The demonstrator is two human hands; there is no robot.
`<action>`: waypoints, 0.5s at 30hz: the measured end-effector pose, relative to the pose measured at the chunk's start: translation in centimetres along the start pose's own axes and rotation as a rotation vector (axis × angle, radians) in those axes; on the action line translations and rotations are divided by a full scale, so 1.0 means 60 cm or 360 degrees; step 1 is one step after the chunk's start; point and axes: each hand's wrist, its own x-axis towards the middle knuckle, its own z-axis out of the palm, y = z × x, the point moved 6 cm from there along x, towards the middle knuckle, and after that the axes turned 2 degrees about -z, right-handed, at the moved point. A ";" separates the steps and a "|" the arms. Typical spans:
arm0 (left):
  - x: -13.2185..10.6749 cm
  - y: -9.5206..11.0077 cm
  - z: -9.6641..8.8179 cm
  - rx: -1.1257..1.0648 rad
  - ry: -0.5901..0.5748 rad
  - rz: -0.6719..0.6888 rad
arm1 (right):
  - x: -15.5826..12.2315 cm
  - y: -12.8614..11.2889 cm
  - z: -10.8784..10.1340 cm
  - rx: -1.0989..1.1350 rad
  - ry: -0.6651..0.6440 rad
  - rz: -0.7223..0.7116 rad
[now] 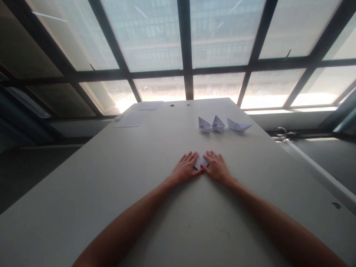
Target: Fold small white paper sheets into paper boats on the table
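Note:
A small piece of folded white paper [200,161] lies flat on the table between my two hands. My left hand [187,167] presses down on its left side with the fingers stretched out. From the right, my right hand [216,167] lies on the other side of the paper, its fingers also extended. Both thumbs come close together at the paper's near edge. Part of the paper is hidden under the fingers. Beyond my hands stand folded paper boats: one on the left [204,125], one in the middle [218,124] and a longer one on the right [239,125].
The long white table [111,185] reaches toward large windows [222,33]. Flat paper sheets [130,119] lie at its far left. Two small dark round spots sit near the far edge. A white pipe [319,167] runs beside the right edge.

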 end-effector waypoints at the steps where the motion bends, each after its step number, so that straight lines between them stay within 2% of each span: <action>1: 0.000 0.001 0.000 -0.0001 -0.0018 0.0021 | 0.000 0.000 0.000 0.0005 0.0004 0.0001; 5: -0.002 0.006 -0.001 -0.0009 -0.0067 0.0079 | 0.001 0.001 0.000 0.0009 -0.0002 0.0020; 15: -0.002 0.006 -0.005 -0.0046 -0.0032 0.0074 | -0.002 -0.001 -0.001 0.0025 0.0006 -0.0016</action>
